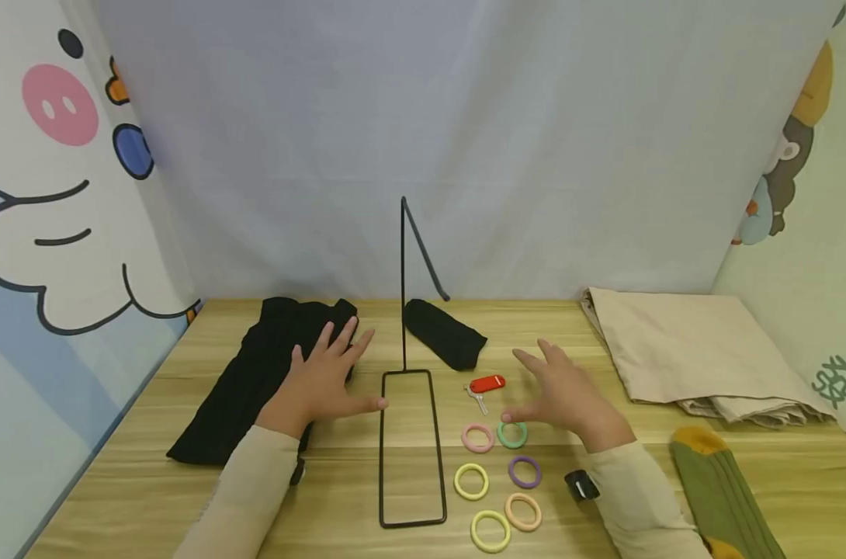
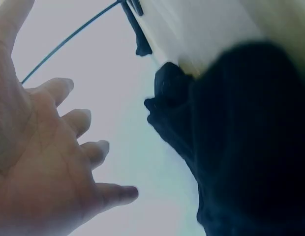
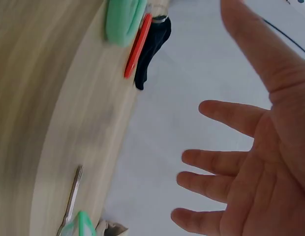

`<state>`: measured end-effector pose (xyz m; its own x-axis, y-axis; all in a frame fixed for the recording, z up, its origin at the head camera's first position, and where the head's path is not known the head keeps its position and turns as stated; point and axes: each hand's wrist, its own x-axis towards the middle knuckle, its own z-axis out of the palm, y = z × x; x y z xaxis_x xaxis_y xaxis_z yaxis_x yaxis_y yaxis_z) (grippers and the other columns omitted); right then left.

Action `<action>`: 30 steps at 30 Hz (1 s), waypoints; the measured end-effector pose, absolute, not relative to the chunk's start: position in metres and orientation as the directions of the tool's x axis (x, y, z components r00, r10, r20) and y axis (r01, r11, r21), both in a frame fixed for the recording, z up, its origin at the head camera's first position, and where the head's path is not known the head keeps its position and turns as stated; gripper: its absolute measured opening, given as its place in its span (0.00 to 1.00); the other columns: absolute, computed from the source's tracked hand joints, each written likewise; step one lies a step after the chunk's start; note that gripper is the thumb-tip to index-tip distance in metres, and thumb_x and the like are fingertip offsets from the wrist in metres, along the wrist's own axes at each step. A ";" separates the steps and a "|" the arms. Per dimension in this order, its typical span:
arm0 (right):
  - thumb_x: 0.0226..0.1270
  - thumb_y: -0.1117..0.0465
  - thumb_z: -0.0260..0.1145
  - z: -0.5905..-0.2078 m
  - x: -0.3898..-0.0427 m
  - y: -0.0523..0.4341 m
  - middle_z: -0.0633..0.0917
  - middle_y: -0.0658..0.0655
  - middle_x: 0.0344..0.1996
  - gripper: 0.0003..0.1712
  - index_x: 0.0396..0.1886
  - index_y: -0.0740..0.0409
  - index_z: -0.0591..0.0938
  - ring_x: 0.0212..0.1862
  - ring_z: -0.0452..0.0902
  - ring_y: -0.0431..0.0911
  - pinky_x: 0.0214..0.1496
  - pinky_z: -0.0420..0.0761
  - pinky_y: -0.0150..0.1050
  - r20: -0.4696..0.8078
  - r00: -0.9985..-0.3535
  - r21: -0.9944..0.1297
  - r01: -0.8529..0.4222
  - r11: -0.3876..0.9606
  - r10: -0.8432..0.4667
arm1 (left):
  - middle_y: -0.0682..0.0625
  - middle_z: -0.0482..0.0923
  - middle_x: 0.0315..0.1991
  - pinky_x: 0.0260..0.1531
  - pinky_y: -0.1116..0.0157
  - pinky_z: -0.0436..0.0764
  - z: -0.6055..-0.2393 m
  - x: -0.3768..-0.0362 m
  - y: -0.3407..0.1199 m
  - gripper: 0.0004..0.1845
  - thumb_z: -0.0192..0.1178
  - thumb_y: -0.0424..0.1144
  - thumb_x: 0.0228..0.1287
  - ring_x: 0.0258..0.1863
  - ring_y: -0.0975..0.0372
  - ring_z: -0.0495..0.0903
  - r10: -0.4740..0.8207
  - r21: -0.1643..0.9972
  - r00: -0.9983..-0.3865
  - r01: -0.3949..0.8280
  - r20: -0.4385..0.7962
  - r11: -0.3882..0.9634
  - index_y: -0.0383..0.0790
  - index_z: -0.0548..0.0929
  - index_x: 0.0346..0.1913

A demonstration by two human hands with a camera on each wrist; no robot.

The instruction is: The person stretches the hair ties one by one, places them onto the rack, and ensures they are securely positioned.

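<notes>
My left hand [image 1: 321,380] is held over the table with its fingers spread, above the right side of a folded black cloth [image 1: 241,380]. In the left wrist view the palm holds nothing, and the black cloth [image 2: 241,142] lies apart from it. My right hand [image 1: 559,392] hovers with fingers apart, its thumb nearest a green ring [image 1: 512,435]. Left of it lies a key with a red tag [image 1: 487,383]. Between both hands stands a black wire stand [image 1: 403,295] with a rectangular base and a downward-slanting top arm.
Several more rings lie in front, among them a pink ring [image 1: 477,438] and a purple ring [image 1: 525,471]. A black sock-like piece [image 1: 445,334] rests behind the stand. Folded beige cloth [image 1: 695,349] and a green sock [image 1: 723,489] are at right. A thin metal rod [image 3: 71,196] shows in the right wrist view.
</notes>
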<state>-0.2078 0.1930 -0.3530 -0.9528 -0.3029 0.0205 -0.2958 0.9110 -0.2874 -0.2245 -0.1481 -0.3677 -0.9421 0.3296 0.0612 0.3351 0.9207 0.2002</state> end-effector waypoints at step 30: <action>0.40 0.56 0.78 -0.370 -0.188 0.146 0.85 0.52 0.45 0.22 0.41 0.50 0.85 0.49 0.79 0.50 0.50 0.77 0.46 -0.147 -0.906 -0.312 -0.339 0.888 -0.397 | 0.47 0.43 0.74 0.59 0.30 0.46 -0.370 -0.208 -0.125 0.51 0.71 0.65 0.32 0.73 0.45 0.39 0.324 0.164 -0.925 0.295 -0.198 0.941 0.56 0.67 0.67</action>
<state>-0.1876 0.1455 -0.3698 -0.9057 -0.3975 -0.1475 -0.3388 0.8877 -0.3117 -0.2078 -0.1248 -0.3697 -0.9251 0.3240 -0.1981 0.2947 0.9414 0.1638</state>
